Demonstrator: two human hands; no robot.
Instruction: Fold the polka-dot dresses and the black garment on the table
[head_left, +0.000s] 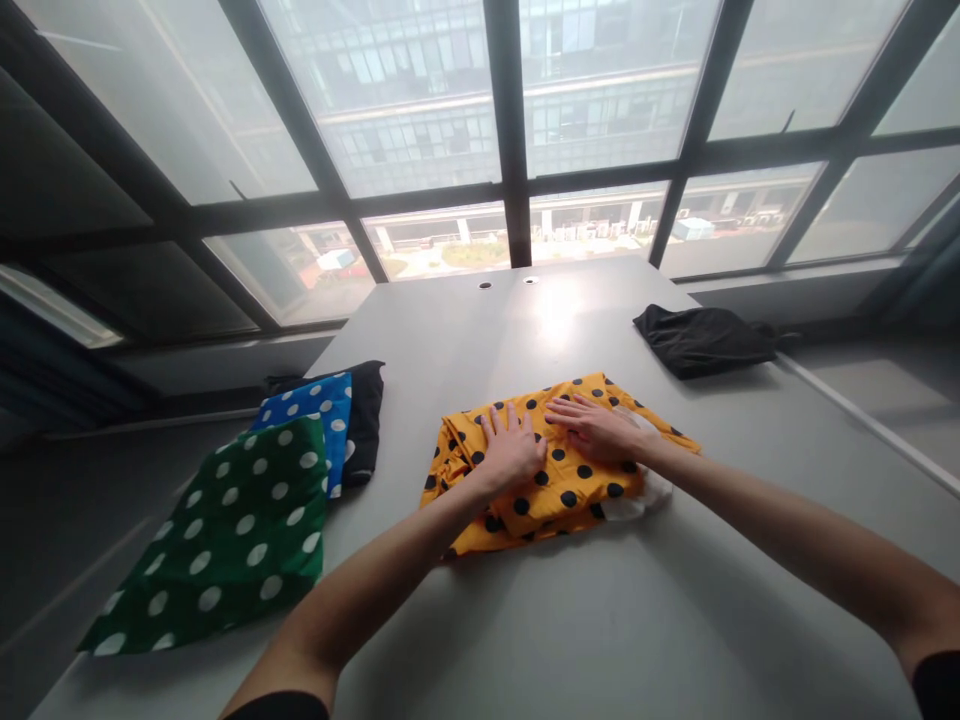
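Note:
A yellow cloth with black polka dots (pixel 556 490) lies partly folded on the white table (pixel 465 340). My left hand (pixel 512 448) rests flat on its middle, fingers spread. To the right, my right hand (pixel 592 428) also lies flat on the fabric, fingers stretched toward the left hand. Both hands touch the cloth from above and grip nothing. White material (pixel 637 500) shows at the cloth's right side, below my right wrist; what it is I cannot make out. Wrinkled folds gather at the cloth's left end.
On the left lie a green cloth with white dots (pixel 240 530), a blue dotted cloth (pixel 311 400) and a black cloth (pixel 367 420), overlapping. A dark, bag-like cloth (pixel 701 340) sits at the table's right edge. Large windows (pixel 510 100) stand beyond the far edge.

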